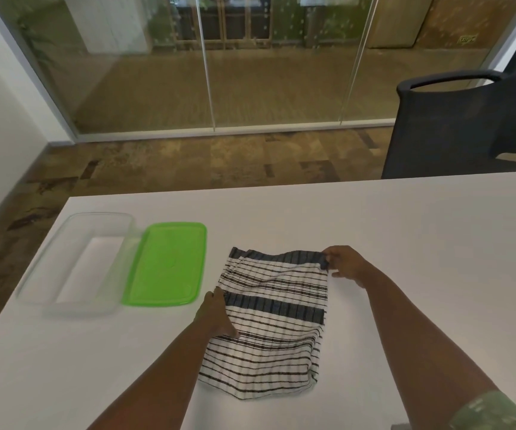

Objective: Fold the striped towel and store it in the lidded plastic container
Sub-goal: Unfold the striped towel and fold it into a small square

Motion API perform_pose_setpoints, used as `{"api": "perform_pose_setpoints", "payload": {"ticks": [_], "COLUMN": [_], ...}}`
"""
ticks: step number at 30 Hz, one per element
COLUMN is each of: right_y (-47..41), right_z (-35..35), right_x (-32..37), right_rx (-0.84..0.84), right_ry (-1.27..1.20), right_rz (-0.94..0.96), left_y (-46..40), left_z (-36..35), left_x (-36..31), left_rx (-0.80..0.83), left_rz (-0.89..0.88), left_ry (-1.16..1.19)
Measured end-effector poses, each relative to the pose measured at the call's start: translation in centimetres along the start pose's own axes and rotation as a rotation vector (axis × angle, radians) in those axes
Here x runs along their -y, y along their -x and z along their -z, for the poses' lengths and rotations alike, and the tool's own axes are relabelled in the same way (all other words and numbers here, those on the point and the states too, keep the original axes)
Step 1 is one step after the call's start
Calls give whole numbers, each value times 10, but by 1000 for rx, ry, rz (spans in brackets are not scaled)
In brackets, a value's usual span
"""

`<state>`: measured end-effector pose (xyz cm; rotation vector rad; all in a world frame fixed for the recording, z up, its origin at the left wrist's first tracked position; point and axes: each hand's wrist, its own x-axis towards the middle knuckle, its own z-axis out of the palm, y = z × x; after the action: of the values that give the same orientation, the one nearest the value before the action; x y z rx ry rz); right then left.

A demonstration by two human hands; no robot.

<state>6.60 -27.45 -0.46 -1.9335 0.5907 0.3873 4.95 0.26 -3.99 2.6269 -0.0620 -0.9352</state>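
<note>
— Both forearms reached out over the white table; what lay past it?

— Patterned brown floor, a dark chair at the far right, then glass partitions.

— Anything unclear?

— The clear container was blurred, its green lid lying off beside it.

— And the towel?

— The striped towel lay partly folded, rumpled, mid-table. The left hand pressed its left edge flat; the right hand pinched its far right corner.
</note>
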Motion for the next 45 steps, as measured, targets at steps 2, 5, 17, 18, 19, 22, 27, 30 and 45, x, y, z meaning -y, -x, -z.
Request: {"api": "perform_pose_setpoints", "payload": {"ticks": [2, 5, 17, 18, 19, 22, 27, 30, 45], "right_y": [-1, -6, -17, -16, -16, -16, -15, -13, 15], "right_z": [1, -4, -10, -15, -20, -37, -68, -69, -47], "right_x": [4, 8, 13, 13, 14, 24, 30, 27, 20], "right_rx": [30, -7, -314, -306, -312, -290, -43, -198, 11], "right_ry": [4, 307, 629, 690, 732, 673, 937, 1056, 728], "right_rz": [23, 206, 145, 108, 106, 240, 87, 3, 105], "left_y": [0, 0, -3, -3, -4, -5, -9, -11, -18], "left_z": [0, 0, 0, 0, 0, 1, 2, 4, 6], "left_x": [0, -1, 2, 2, 2, 1, 4, 7, 12], "left_rx": [-2, -6, 5, 8, 10, 12, 30, 55, -164], "left_rz": [-4, -10, -1, 0, 0, 6, 6, 9, 99], "left_ry": [-1, 7, 21, 25, 25, 12, 49, 81, 484]}}
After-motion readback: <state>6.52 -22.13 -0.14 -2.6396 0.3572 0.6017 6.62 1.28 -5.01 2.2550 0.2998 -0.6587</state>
